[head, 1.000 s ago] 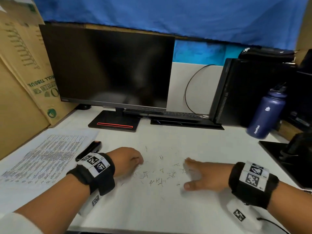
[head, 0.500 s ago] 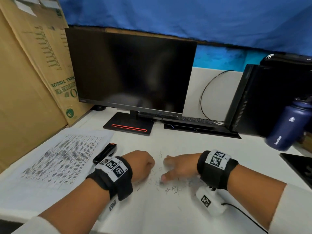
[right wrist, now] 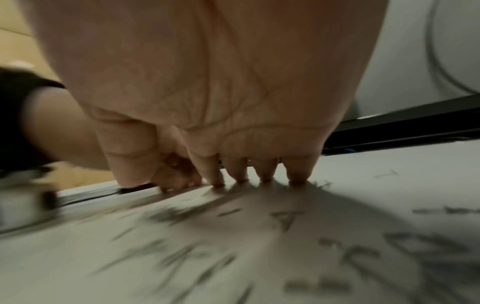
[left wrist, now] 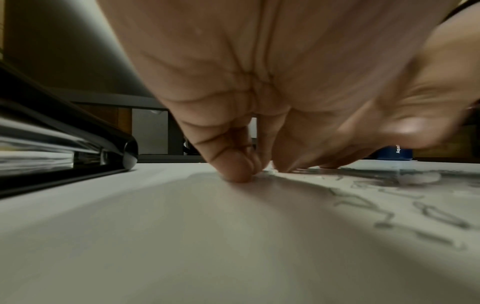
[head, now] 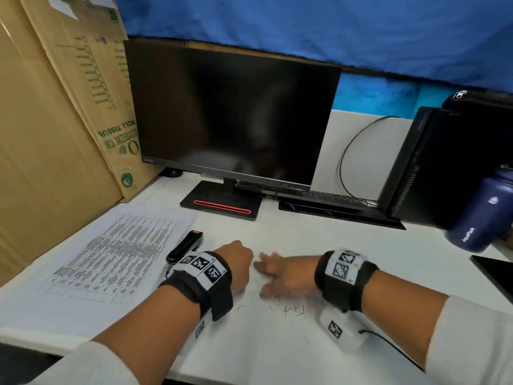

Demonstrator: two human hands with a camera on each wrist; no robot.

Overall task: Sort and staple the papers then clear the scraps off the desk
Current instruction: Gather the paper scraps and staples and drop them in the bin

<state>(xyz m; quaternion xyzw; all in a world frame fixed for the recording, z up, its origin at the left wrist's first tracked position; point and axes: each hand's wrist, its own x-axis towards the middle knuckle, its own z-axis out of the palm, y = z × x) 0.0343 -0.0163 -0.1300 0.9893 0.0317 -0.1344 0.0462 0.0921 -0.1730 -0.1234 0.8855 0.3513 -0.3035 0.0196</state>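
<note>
Several loose staples (head: 280, 302) lie scattered on the white desk (head: 277, 351), blurred in the right wrist view (right wrist: 285, 220). My right hand (head: 263, 276) lies palm down among them, fingers straight and spread, fingertips (right wrist: 266, 178) pressing the desk. My left hand (head: 245, 259) rests just left of it with curled fingers, tips on the desk (left wrist: 235, 170); I see nothing held in it. A black stapler (head: 185, 245) lies behind my left wrist, beside a printed stack of papers (head: 111, 251) at the left.
A dark monitor (head: 230, 115) on its stand (head: 222, 208) and a keyboard (head: 333, 200) stand behind the hands. A computer tower (head: 444, 168) and a blue bottle (head: 483, 215) are at the right. Cardboard boxes (head: 55, 107) wall the left side.
My right hand has slid left across the desk through the staples, up close to my left hand. The left hand stays put with curled fingers.
</note>
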